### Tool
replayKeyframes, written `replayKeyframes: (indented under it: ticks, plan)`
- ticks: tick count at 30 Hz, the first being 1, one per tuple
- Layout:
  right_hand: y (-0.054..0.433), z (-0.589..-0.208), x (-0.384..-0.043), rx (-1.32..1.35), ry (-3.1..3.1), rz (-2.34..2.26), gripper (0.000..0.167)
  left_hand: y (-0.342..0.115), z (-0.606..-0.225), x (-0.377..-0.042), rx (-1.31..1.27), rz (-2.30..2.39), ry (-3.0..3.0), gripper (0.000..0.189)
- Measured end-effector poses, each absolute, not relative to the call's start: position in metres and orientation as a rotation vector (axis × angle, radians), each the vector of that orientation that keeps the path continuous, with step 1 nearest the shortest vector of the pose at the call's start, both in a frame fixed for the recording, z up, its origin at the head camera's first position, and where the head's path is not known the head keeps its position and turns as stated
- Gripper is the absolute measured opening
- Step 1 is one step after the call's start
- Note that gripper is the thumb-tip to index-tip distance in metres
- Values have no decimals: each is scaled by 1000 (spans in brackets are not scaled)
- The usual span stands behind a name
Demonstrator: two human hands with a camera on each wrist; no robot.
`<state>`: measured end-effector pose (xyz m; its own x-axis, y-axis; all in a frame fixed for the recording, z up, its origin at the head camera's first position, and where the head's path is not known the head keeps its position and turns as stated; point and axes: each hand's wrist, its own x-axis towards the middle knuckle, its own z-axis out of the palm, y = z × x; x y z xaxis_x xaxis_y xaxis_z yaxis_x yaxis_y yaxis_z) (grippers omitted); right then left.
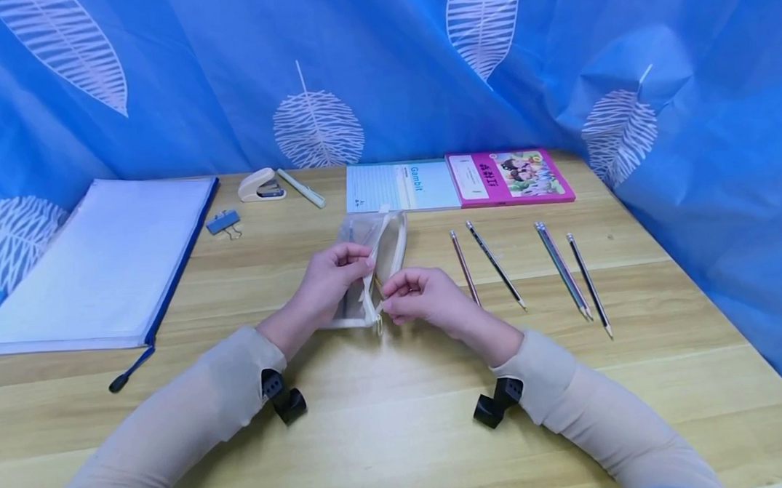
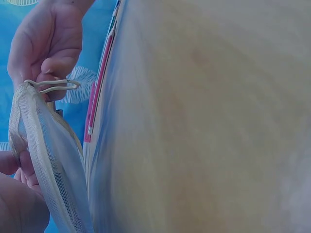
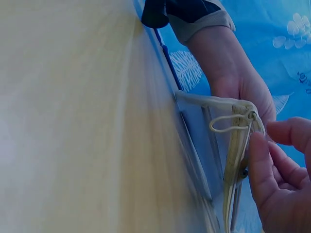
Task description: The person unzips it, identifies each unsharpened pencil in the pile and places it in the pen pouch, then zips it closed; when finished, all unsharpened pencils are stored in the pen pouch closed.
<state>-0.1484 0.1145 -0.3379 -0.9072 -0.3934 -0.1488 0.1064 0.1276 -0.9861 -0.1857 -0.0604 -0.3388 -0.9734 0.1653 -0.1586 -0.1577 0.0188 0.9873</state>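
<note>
A translucent mesh zipper pouch (image 1: 358, 231) with cream edging stands partly open between both hands. My left hand (image 1: 324, 287) pinches one side of its mouth between thumb and fingers. My right hand (image 1: 426, 301) pinches the opposite edge, close to the zipper's near end. There a cream cord loop (image 3: 226, 122) hangs from the zipper; the left wrist view shows the loop (image 2: 56, 86) beside the right fingers. Long thin items show faintly through the pouch wall, their kind unclear.
Several pencils (image 1: 497, 265) lie right of the pouch. Behind are a light blue notebook (image 1: 375, 188), a pink book (image 1: 526, 176), a pale green pen (image 1: 302, 188), a white stapler (image 1: 255, 184) and a blue binder clip (image 1: 222, 221). A white zip folder (image 1: 97, 264) lies at left.
</note>
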Motion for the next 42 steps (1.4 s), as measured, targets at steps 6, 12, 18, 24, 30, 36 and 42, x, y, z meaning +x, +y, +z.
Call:
replayKeyframes:
  ticks: [6,12,18,24,30,36,42]
  plan:
    - [113,-337,-139,-548,2406,-1550,24,-59,-337,-186,-1,2070,2044,25]
    - [106,-332,-130,-780,2681,-1298,19,-59,-336,-185,-4,2078,2045,25]
    - [100,-332,-128,-901,2770,-1205,13,-58,-337,-186,-33,2081,2035,25]
    - [103,-334,-129,-1040,2796,-1210,16,-64,-339,-184,47,1950,2084,25]
    - [104,-330,-132,-1086,2831,-1257,18,-87,-330,-157,265,1781,2351,24]
    - [103,-322,-136,-1148,2799,-1445,17,-94,-324,-129,545,1669,2561,28]
    - [95,-315,-138,-1271,2778,-1538,17,-90,-323,-125,656,1729,2747,29]
